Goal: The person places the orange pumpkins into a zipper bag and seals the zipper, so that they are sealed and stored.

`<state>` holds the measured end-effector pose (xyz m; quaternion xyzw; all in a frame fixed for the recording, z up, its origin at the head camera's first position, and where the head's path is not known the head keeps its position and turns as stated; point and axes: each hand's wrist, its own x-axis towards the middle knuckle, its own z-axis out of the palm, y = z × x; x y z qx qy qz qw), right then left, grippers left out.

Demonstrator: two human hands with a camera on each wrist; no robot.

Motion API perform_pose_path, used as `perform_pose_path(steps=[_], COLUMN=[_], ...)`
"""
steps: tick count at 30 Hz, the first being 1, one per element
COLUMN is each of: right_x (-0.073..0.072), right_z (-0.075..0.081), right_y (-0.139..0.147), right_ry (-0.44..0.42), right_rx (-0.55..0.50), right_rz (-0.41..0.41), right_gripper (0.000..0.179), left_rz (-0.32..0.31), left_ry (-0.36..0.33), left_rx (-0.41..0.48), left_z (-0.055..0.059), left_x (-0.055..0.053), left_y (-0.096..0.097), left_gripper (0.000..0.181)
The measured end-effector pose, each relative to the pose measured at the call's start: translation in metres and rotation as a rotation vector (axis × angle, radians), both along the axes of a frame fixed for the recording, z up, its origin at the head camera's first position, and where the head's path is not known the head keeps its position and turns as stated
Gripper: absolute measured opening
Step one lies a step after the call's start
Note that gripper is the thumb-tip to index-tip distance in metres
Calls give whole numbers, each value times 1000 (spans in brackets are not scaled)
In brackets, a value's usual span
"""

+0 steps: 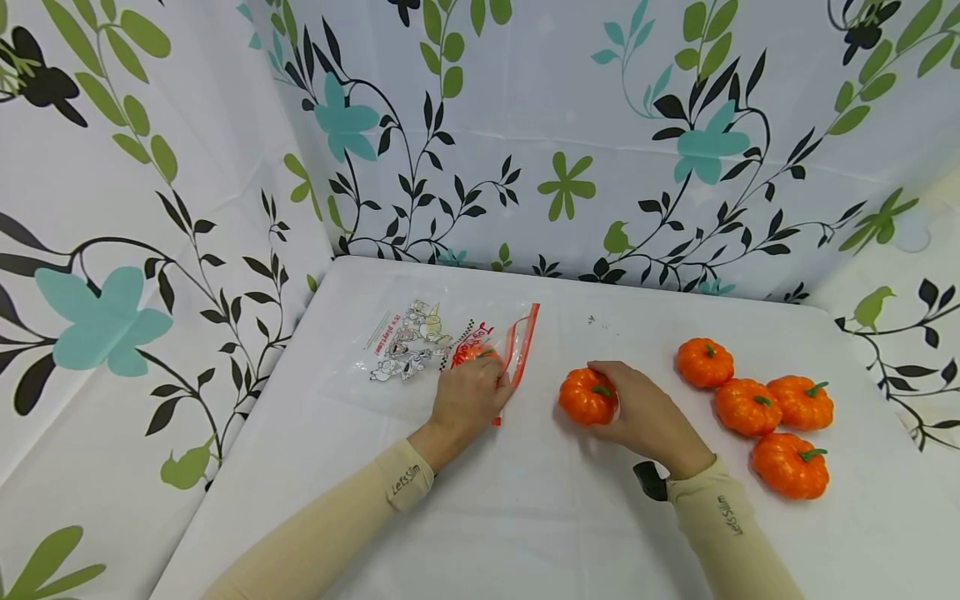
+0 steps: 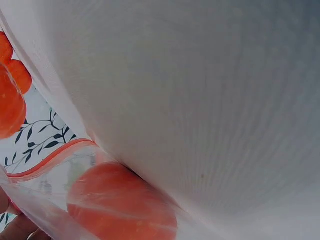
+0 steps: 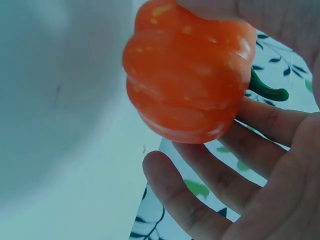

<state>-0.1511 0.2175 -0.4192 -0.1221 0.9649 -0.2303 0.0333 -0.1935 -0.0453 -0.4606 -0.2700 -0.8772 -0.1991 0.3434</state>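
Note:
My right hand point(image 1: 651, 415) holds a small orange toy pumpkin point(image 1: 583, 398) with a green stem, thumb on one side and fingers around the other. The right wrist view shows this pumpkin close up, its stem pointing toward the palm. At the clear zip bag point(image 1: 352, 367), my left hand point(image 1: 463, 402) grips the edge near the red-striped opening. Inside the bag is another orange pumpkin point(image 2: 122, 202), seen through the plastic in the left wrist view and partly behind my left hand in the head view. Black and red print marks the bag.
To the right of my right hand several more toy pumpkins point(image 1: 791, 465) sit grouped on the white tabletop point(image 1: 525, 517). A curtain point(image 1: 480, 125) with leaf and flower prints hangs behind the table and along its left side.

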Motion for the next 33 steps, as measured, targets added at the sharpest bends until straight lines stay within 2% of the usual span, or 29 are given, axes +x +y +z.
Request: perform_pose_path(steps=[7,15,23,33], right_x=[-14,-27,-40,-57], right_z=[1,-2,-6,-19], right_y=[-20,-38,-54,-69], right_ry=[27,134,165,145], right_rx=[15,46,100,55], right_rz=[20,34,-27,-101], right_gripper=[85,83,87,85], left_rz=[4,15,8,-27], left_ry=[-27,-19,-14,7], left_rx=[-17,-26,-29,-14], left_z=[1,1,2,1], left_x=[-1,1,0,1], left_y=[-1,0,0,0], left_gripper=[21,21,18,21])
